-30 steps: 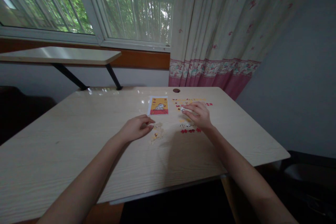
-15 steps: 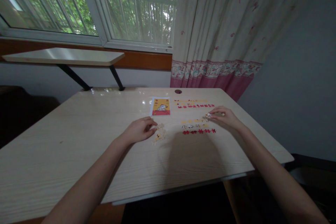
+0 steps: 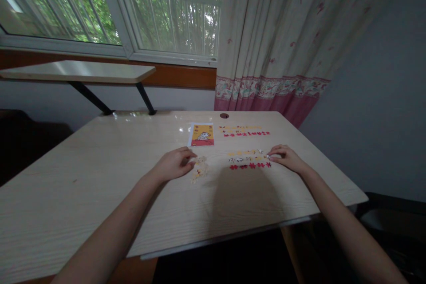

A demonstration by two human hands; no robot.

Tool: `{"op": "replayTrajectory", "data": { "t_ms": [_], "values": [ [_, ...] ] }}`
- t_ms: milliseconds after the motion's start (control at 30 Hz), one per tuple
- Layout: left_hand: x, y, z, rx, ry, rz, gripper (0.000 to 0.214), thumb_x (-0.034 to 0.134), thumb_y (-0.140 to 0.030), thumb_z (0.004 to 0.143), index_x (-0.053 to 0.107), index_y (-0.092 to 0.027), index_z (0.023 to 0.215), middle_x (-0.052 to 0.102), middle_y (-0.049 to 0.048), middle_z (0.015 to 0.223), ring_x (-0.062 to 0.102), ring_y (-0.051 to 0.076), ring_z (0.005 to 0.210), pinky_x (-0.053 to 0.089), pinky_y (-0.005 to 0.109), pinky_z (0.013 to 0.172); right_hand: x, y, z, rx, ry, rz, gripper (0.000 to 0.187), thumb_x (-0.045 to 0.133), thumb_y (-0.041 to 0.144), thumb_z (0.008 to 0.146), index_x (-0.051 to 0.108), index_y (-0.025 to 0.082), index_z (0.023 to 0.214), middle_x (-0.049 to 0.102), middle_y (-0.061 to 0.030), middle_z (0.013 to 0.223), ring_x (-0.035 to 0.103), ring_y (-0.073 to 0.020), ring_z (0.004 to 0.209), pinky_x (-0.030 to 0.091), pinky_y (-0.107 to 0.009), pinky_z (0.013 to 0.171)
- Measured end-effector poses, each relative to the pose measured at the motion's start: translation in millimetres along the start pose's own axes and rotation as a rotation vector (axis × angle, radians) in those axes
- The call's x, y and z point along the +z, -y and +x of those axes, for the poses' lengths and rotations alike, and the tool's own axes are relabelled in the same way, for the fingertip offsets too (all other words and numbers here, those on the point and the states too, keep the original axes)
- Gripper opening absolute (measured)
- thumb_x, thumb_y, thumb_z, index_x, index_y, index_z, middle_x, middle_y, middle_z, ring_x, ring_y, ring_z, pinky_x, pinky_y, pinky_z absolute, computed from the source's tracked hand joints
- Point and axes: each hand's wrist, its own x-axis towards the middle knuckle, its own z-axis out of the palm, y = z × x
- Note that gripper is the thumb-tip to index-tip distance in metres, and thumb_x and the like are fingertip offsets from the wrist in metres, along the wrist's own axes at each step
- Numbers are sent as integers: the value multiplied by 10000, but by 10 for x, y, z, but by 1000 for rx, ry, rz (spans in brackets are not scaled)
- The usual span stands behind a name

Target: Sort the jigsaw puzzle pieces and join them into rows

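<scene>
My right hand (image 3: 286, 158) pinches a small white jigsaw piece (image 3: 268, 156) at the right end of the middle row of the nearer group. That group has yellow pieces (image 3: 244, 153) on top, white and yellow ones in the middle and red pieces (image 3: 252, 166) along the bottom. My left hand (image 3: 175, 163) rests on the table, thumb and fingers apart, at the left edge of a loose pile of pale jigsaw pieces (image 3: 200, 169). Beyond it lies a picture card (image 3: 203, 136) of a white animal on yellow and red.
A farther group of pieces, with a red row (image 3: 248, 134), lies right of the card. A cable hole (image 3: 224, 116) sits at the back of the wooden table (image 3: 109, 168). A raised shelf (image 3: 83, 71) stands at the back left, and a curtain (image 3: 266, 53) hangs behind.
My right hand has come nearer and lower with the white jigsaw piece, from above the yellow row to the end of the middle row. My left hand stays by the pile.
</scene>
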Motion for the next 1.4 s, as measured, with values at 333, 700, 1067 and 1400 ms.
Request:
{"op": "replayTrajectory", "data": {
  "t_ms": [333, 700, 1067, 1400],
  "values": [
    [-8, 4, 3, -3, 23, -52, 331, 516, -235, 702, 623, -181, 1010, 597, 36, 871, 547, 126, 641, 431, 244, 633, 3, -22, -6, -2, -6, -13, 316, 621, 492, 717, 699, 232, 877, 647, -68, 920, 574, -229, 906, 380, -401, 873],
    [53, 44, 16, 18, 19, -21, 270, 505, -304, 763, 625, -196, 979, 588, 34, 867, 549, 130, 677, 427, 242, 654, -12, -47, 17, -35, 30, -21, 303, 613, 482, 733, 698, 235, 885, 650, -68, 910, 577, -220, 907, 389, -385, 866],
    [16, -11, 9, 25, 20, -12, 265, 460, -318, 802, 635, -184, 949, 600, 38, 824, 553, 137, 676, 422, 241, 635, -13, 37, -5, -8, -7, -39, 300, 605, 480, 733, 708, 234, 871, 644, -74, 904, 572, -222, 891, 407, -387, 853],
    [-7, -34, 10, 16, 8, -8, 272, 443, -319, 816, 642, -188, 948, 617, 46, 853, 564, 144, 692, 416, 242, 624, -13, 42, -22, -15, -12, -43, 288, 603, 468, 737, 701, 235, 874, 637, -75, 903, 569, -220, 889, 415, -403, 849]
  ]
}}
